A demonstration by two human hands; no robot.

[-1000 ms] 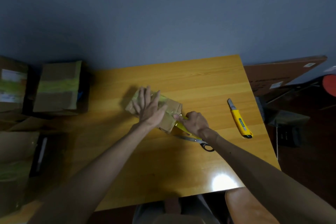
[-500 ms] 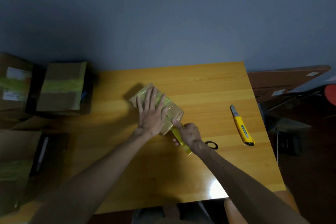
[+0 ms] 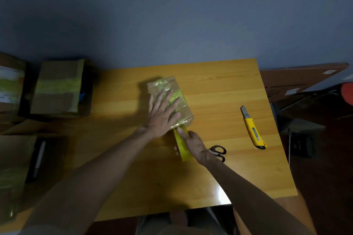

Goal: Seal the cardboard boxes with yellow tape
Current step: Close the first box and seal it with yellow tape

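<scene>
A small cardboard box (image 3: 183,109) wrapped in shiny yellow tape lies on the wooden table (image 3: 219,91). My left hand (image 3: 163,114) lies flat on top of it with the fingers spread. A roll of yellow tape (image 3: 182,144) sits just below the box's near end, its strip running up to the box. My right hand (image 3: 193,144) grips the roll, with a finger stretched along the strip toward the box edge.
Black-handled scissors (image 3: 217,152) lie just right of my right hand. A yellow utility knife (image 3: 253,129) lies further right. Taped cardboard boxes (image 3: 57,86) stand at the left, with more boxes (image 3: 13,158) below them. Dark clutter lies beyond the table's right edge.
The box has turned to lie more lengthwise away from me. My right hand has drawn the tape roll back from the box's near end, and my left hand has flattened on top.
</scene>
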